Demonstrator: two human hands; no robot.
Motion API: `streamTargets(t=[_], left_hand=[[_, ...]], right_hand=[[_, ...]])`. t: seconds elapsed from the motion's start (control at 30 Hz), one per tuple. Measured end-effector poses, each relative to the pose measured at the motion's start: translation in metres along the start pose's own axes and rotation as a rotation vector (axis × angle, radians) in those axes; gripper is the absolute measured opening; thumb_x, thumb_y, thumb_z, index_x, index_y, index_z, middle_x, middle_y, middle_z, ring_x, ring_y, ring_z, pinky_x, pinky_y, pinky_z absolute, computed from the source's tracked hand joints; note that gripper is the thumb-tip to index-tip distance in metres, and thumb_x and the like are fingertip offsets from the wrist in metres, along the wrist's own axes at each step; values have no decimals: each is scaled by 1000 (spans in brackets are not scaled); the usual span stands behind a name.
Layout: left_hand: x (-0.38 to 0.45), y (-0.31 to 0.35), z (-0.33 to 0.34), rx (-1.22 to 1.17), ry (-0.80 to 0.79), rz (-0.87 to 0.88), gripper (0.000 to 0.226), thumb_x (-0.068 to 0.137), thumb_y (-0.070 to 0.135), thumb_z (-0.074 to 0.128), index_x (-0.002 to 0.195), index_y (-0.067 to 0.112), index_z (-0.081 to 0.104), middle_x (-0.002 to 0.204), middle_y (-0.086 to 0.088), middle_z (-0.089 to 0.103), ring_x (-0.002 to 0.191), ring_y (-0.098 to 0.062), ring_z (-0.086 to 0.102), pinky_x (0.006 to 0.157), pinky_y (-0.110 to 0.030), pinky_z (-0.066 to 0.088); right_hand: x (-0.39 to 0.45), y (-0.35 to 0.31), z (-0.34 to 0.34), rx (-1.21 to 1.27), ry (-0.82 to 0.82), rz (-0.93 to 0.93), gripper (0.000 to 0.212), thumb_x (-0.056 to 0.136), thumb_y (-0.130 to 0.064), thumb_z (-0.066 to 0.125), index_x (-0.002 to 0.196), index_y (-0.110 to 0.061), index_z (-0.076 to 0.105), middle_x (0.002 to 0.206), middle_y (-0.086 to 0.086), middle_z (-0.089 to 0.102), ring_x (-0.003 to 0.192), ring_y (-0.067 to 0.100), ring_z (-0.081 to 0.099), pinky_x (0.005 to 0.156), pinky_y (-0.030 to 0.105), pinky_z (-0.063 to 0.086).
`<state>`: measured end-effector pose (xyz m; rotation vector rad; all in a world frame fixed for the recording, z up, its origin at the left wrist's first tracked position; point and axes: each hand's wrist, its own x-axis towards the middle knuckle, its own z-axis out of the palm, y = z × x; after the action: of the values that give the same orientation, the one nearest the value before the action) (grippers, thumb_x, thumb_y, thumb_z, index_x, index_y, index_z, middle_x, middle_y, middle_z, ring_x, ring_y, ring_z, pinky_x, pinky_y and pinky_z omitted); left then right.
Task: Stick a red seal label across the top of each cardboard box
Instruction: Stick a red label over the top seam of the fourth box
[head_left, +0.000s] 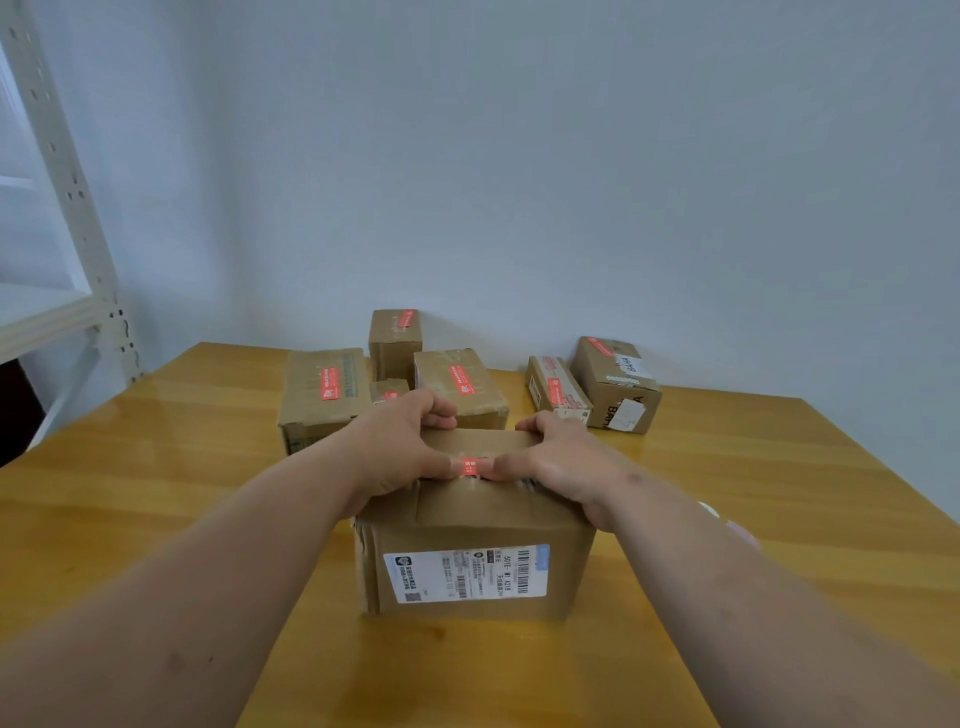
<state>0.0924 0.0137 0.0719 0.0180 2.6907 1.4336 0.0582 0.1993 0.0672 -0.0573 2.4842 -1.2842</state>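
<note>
A brown cardboard box (467, 525) with a white shipping label on its front stands on the table right before me. A red seal label (471, 466) lies across the seam on its top, mostly covered by my thumbs. My left hand (400, 452) holds the box top from the left, fingers curled over the far edge, thumb pressing the label's left end. From the right, my right hand (561, 457) grips it the same way, its thumb on the label's right end.
Several smaller boxes with red labels stand behind: a wide one (322, 395), a tall one (395, 338), a middle one (462, 384) and two at right (615, 384). The wooden table (156, 467) meets a wall. A metal shelf frame (67, 182) stands left. Something pale (737, 530) lies behind my right forearm.
</note>
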Motion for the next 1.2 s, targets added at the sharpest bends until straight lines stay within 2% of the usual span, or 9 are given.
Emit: streamTargets(t=[0.2, 0.3, 0.43, 0.5, 0.63, 0.73, 0.93, 1.07, 1.2], left_hand=[[-5, -5, -12, -125, -110, -55, 58, 84, -15, 59, 121, 30, 56, 126, 13, 58, 118, -10, 51, 100, -35, 47], [-5, -4, -12, -178, -114, -61, 58, 85, -19, 50, 119, 28, 57, 127, 10, 58, 117, -10, 52, 96, -32, 49], [-2, -1, -3, -74, -64, -21, 45, 87, 12, 70, 125, 29, 53, 123, 15, 57, 109, -4, 52, 93, -27, 44], [0, -2, -1, -24, -27, -19, 49, 84, 11, 72, 126, 29, 53, 122, 16, 57, 107, -3, 52, 90, -25, 45], [0, -2, -6, -145, -49, -68, 52, 88, -16, 50, 124, 21, 56, 123, 7, 59, 113, -11, 54, 86, -25, 50], [1, -1, -4, -115, -11, -49, 44, 91, -7, 53, 123, 22, 57, 121, 8, 61, 110, -9, 55, 88, -26, 49], [2, -4, -5, -116, -19, -45, 47, 89, -8, 57, 125, 22, 56, 122, 8, 60, 113, -11, 54, 95, -31, 48], [1, -5, -7, -85, -59, -35, 51, 85, 1, 69, 126, 27, 55, 121, 14, 59, 113, -9, 53, 100, -34, 47], [-2, -5, -10, -141, -87, -58, 54, 84, -9, 64, 125, 26, 56, 123, 12, 59, 114, -11, 53, 92, -30, 51]], right_hand=[[-4, 3, -12, 249, -146, 30, 59, 81, -2, 71, 133, -20, 50, 113, 10, 61, 97, 29, 65, 80, 40, 59], [-4, 2, -7, 210, -85, 29, 54, 73, -19, 71, 125, -23, 55, 117, 10, 58, 100, 28, 62, 89, 44, 56], [-1, 1, 4, -101, 39, -29, 77, 67, -52, 79, 132, -28, 46, 128, 0, 39, 110, 23, 50, 86, 38, 49], [1, 2, 2, -80, 26, -27, 75, 69, -46, 81, 133, -29, 46, 128, 1, 38, 109, 24, 51, 85, 38, 50], [4, 3, -4, 125, -54, 12, 48, 81, -21, 72, 125, -27, 55, 131, 7, 47, 105, 29, 58, 82, 39, 56], [6, 4, 0, 87, 6, -19, 34, 85, -30, 68, 117, -28, 58, 128, 7, 49, 100, 23, 59, 71, 33, 51], [7, 5, -2, 137, -17, -12, 32, 91, -23, 63, 123, -26, 57, 125, 9, 55, 104, 26, 60, 83, 38, 55], [4, 5, -4, 95, -62, -14, 61, 67, -30, 79, 124, -30, 56, 123, 5, 53, 105, 28, 60, 88, 44, 56], [1, 6, -12, 165, -137, -4, 46, 80, -8, 71, 120, -28, 58, 117, 8, 59, 103, 30, 63, 87, 44, 57]])
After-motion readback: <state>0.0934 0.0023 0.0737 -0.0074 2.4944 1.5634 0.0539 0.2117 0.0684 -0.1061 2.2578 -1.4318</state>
